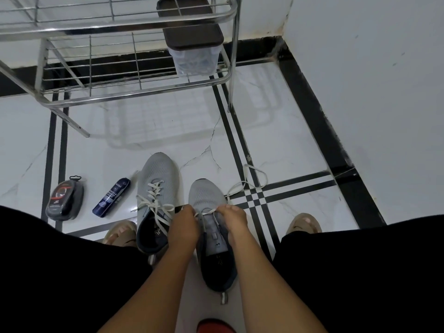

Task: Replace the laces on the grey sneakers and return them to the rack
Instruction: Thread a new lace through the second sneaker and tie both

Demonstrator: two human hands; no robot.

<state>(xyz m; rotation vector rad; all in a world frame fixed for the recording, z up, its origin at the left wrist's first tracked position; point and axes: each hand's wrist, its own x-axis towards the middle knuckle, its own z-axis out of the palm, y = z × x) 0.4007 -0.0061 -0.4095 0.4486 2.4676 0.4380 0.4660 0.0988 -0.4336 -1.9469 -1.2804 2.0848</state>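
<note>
Both hands, left point(183, 223) and right point(236, 218), are pinching the lace point(208, 212) taut, threading the right sneaker point(207, 200) evenly.

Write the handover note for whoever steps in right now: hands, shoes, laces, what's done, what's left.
Left hand and right hand: each pinches an end of the lace at the lowest eyelets of the right sneaker.
Left sneaker: on the floor beside it, laced, ends loose and untied.
Loose lace: on the floor to the right of the shoes.
Rack: ahead, with no sneakers on the shelves that show.
Done: left sneaker threaded.
Left: thread the right sneaker up, probably tie both, put the pair on the rack.
</note>
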